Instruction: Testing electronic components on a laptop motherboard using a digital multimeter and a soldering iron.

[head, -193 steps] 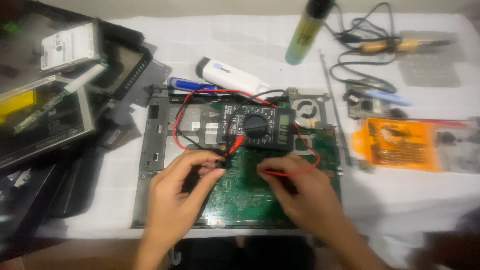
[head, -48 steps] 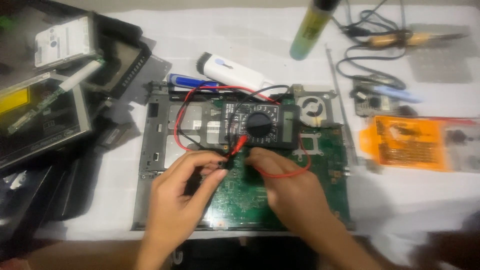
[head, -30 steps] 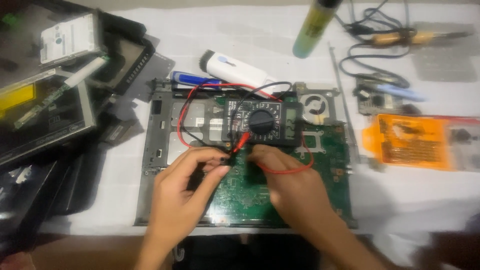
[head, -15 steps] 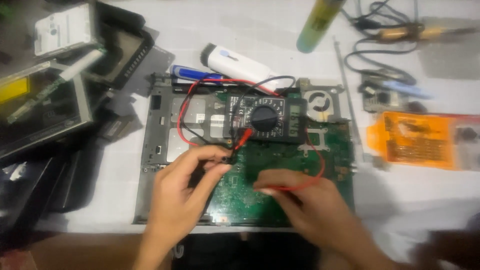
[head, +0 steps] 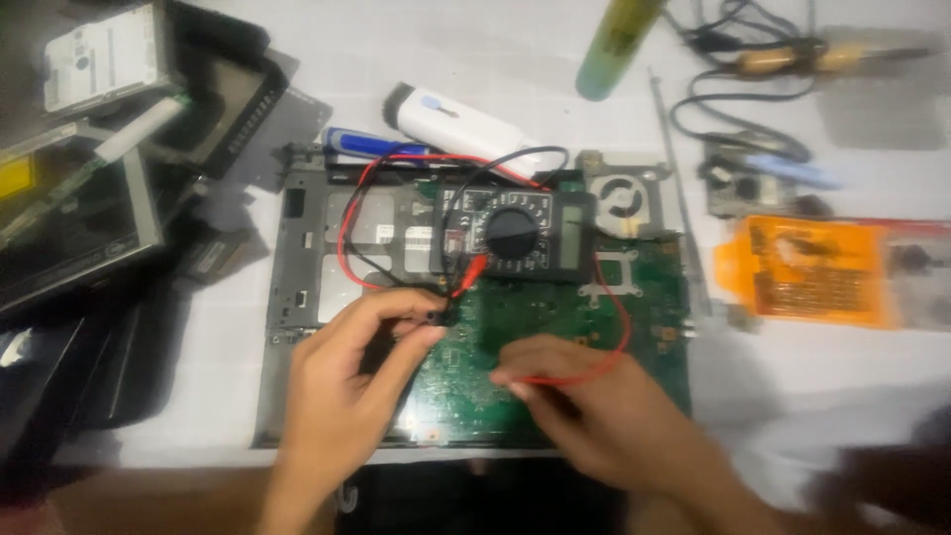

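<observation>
A green circuit board (head: 644, 297) lies in an open grey laptop chassis (head: 297, 248). A black multimeter (head: 515, 235) with a round dial rests across its top. My left hand (head: 347, 381) pinches the black probe (head: 436, 315), tip down on the board near the board's left edge. My right hand (head: 594, 406) grips the red probe (head: 540, 378) low on the board, its red lead (head: 622, 317) looping up to the meter.
Dismantled laptop parts and a drive (head: 99, 59) pile up at left. Behind the chassis lie a white device (head: 461, 117), a blue pen (head: 371, 144) and a green can (head: 614, 45). A soldering iron (head: 802, 59) and an orange bit case (head: 812, 269) sit at right.
My right hand has moved the red probe from near the meter down and right to a lower spot on the board. My left hand has stayed put.
</observation>
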